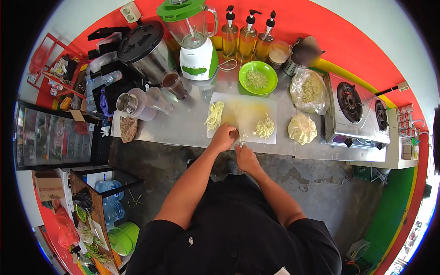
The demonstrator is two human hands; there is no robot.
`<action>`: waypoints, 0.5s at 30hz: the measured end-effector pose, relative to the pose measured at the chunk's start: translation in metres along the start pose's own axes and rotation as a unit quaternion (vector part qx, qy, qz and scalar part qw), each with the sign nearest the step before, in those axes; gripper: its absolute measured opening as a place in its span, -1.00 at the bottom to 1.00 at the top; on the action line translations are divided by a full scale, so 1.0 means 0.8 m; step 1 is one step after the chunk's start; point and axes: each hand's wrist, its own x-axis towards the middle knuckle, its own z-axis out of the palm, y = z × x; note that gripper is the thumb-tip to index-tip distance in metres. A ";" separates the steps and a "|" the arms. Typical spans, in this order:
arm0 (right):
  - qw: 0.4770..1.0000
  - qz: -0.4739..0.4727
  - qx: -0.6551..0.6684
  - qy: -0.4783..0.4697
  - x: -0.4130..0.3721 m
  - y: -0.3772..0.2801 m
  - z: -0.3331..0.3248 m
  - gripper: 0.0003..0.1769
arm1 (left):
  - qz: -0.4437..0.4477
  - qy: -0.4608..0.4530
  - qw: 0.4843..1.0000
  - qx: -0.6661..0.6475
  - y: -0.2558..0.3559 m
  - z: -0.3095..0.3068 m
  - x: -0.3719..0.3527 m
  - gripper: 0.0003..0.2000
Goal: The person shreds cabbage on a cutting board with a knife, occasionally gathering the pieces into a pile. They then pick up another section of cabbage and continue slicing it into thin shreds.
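Observation:
My right hand (247, 159) grips a knife (239, 123) by its handle at the near edge of a white cutting board (271, 106), with the thin blade pointing away from me. Close beside the blade, the fingers of my left hand (223, 137) are curled in on the board; whatever they hold is hidden. Pale cabbage leaves (214, 115) lie at the board's left side. On its right is a small heap of shredded cabbage (264, 127). A partly cut cabbage head (302, 129) rests right of the board.
Behind the board are a green bowl (245, 85) of chopped pale vegetable, a blender (196, 62) and several pump bottles (247, 41). A plastic bag (311, 91) and gas stove (355, 114) stand right. A brown cup (175, 86), clear jug (159, 101) and stone mortar-like lump (129, 128) stand left.

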 end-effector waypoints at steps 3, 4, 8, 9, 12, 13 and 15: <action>0.999 -0.035 -0.023 0.032 0.010 0.002 0.004 -0.41 | 0.009 0.002 1.000 -0.003 0.002 -0.002 -0.001 -0.85; 0.999 -0.034 -0.022 0.033 0.006 -0.009 -0.008 -0.41 | 0.009 0.001 1.000 -0.003 0.002 -0.001 -0.003 -0.85; 0.988 0.067 0.105 -0.086 -0.006 -0.035 -0.033 -0.41 | 0.013 0.008 1.000 -0.003 0.000 -0.001 -0.004 -0.83; 0.986 0.090 0.113 -0.086 -0.009 -0.037 -0.032 -0.41 | 0.014 0.011 1.000 -0.010 0.000 0.000 -0.004 -0.82; 0.998 -0.032 -0.017 0.050 0.001 -0.006 0.011 -0.40 | 0.006 0.017 1.000 0.005 0.002 0.001 -0.005 -0.85; 0.998 -0.029 -0.016 0.052 0.001 -0.001 0.013 -0.40 | 0.008 0.014 1.000 0.006 0.001 0.001 -0.005 -0.85; 0.995 -0.022 -0.039 0.092 0.003 0.003 0.012 -0.38 | 0.015 0.021 1.000 -0.011 0.002 0.002 -0.006 -0.85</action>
